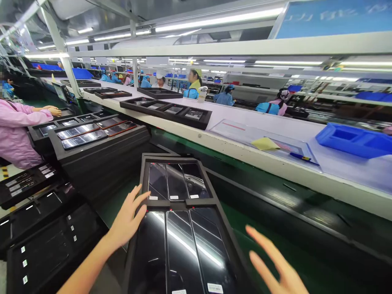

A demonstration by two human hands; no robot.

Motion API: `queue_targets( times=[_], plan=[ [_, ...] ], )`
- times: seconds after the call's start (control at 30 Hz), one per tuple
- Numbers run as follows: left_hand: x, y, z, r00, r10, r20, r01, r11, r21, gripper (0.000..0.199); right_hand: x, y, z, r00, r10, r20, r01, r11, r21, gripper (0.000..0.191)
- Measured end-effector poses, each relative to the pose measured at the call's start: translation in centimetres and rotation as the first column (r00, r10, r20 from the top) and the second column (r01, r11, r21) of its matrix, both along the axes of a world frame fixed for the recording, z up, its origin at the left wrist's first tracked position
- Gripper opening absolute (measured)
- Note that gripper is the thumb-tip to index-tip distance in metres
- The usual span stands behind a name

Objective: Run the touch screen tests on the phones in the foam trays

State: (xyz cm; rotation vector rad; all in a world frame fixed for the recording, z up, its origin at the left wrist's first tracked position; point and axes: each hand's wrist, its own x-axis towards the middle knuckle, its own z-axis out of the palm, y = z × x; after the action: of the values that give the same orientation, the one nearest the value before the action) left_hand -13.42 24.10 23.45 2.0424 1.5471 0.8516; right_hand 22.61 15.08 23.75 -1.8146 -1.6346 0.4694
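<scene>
A black foam tray (200, 201) lies in front of me, holding two rows of flat black phone screens (182, 249) with small white labels. My left hand (128, 218) is at the tray's left edge, its fingers spread and the tips close to the far row; whether they touch the rim I cannot tell. To the right of the tray, my right hand (275, 261) hovers apart from it with fingers stretched out and nothing in them. Part of the right hand is cut off by the bottom of the view.
More black trays (45, 253) lie at the lower left. A tall tray stack (101, 157) bears several phones. On the white bench (239, 116) are trays, a clear sheet, a yellow cloth (266, 143) and a blue bin (346, 147). A person in a pink sleeve (27, 118) stands left.
</scene>
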Motion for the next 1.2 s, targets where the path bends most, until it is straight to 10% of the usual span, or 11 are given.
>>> queue_targets(
  times=[0.13,0.3,0.5,0.77,1.2],
  plan=[
    [3.5,7.9,4.0,0.817,-0.245,-0.523,0.306,0.952,0.032,0.042,-6.6,11.3,4.4,0.907,0.253,0.338,-0.264,0.965,-0.015,0.051],
    [6.0,12.1,1.7,0.768,-0.177,-0.615,0.188,0.981,-0.047,0.059,-11.7,19.3,2.9,0.853,0.199,0.482,-0.074,0.961,-0.265,0.054],
    [4.8,11.7,0.9,0.759,-0.086,-0.645,0.092,0.995,-0.024,0.057,-11.4,19.1,-0.3,0.829,0.089,0.553,0.033,0.978,-0.206,0.053],
    [6.2,13.4,1.3,0.786,0.185,-0.590,-0.183,0.981,0.064,0.052,-12.2,20.5,0.4,0.785,0.076,0.615,0.030,0.987,-0.160,0.049],
    [6.1,13.4,0.9,0.797,0.261,-0.545,-0.254,0.963,0.089,0.059,-16.5,19.5,0.8,0.836,0.065,0.545,0.015,0.990,-0.141,0.047]
  ],
)
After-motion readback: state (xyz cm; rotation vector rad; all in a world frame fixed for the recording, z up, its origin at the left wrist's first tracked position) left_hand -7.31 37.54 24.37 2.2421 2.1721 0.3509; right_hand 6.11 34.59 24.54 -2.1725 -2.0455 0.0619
